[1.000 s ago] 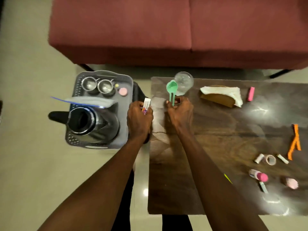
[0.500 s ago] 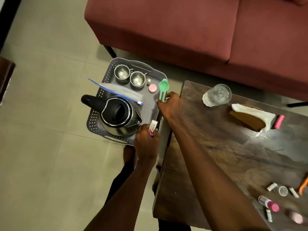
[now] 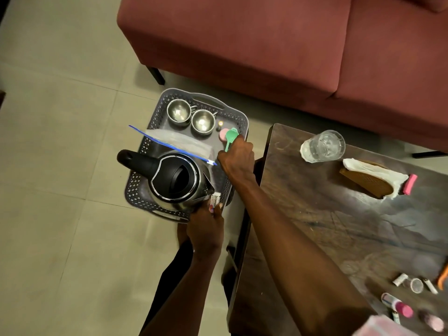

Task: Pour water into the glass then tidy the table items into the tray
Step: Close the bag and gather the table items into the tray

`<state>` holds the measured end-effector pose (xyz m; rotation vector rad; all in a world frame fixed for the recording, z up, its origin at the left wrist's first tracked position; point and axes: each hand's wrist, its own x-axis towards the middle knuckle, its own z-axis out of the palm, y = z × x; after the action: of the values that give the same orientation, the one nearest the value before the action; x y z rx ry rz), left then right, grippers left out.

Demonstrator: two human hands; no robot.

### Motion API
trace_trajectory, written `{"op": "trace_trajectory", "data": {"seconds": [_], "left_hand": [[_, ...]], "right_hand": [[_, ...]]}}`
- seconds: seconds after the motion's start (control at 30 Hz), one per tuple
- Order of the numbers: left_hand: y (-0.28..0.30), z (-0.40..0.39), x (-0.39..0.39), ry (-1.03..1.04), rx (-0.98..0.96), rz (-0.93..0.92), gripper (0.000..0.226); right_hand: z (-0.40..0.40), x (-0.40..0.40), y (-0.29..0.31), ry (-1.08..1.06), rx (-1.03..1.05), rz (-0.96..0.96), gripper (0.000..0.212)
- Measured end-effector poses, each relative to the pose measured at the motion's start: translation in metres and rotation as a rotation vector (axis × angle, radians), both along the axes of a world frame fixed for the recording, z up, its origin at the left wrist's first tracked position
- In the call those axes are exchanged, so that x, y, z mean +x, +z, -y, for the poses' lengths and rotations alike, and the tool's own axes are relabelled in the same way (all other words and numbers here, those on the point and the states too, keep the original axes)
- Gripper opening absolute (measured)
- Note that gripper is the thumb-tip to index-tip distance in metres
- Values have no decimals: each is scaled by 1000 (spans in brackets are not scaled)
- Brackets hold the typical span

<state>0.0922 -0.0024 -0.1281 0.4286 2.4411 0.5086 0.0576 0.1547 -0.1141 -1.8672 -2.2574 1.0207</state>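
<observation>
A grey perforated tray (image 3: pixel 135 190) stands on the floor left of the dark wooden table (image 3: pixel 339 226). In it are a steel kettle (image 3: pixel 174 183), two steel cups (image 3: pixel 179 112), a clear zip bag (image 3: pixel 179 141) and a pink disc (image 3: pixel 222 134). My right hand (image 3: pixel 238 158) holds a green spoon (image 3: pixel 231 137) over the tray's right side, its bowl above the pink disc. My left hand (image 3: pixel 206 229) pinches a small white tube (image 3: pixel 214 201) at the tray's near right corner, beside the kettle. A glass (image 3: pixel 326 145) with water stands on the table's far left.
A red sofa (image 3: pixel 291 44) runs behind the tray and table. On the table lie a wooden holder with white tissue (image 3: pixel 373 175), a pink eraser (image 3: pixel 410 184) and several small tubes and caps (image 3: pixel 412 287) at the near right. Tiled floor lies to the left.
Both hands moved left from the table edge to the tray, carrying the spoon and the tube. The spoon now hangs above the pink disc. The view swung left.
</observation>
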Motion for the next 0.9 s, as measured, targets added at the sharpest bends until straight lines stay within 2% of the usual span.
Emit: {"op": "trace_trajectory", "data": {"seconds": [0.2,0.47,0.67,0.9], "left_hand": [[-8,10,-9,-105,-92,-8,30],[-12,6,-12,-213,-195,-39,23],[-17,7,-10,-227,-202,-92,23],[-14,4,-7,-175,-150,-69,22]], "right_hand": [[-2,-9,-14,100,25,89,25],[-13,-16,-21,184,40,180,28],[-18,-14,-16,141,11,122,29],[-9,7,-8,65,14,20,20]]}}
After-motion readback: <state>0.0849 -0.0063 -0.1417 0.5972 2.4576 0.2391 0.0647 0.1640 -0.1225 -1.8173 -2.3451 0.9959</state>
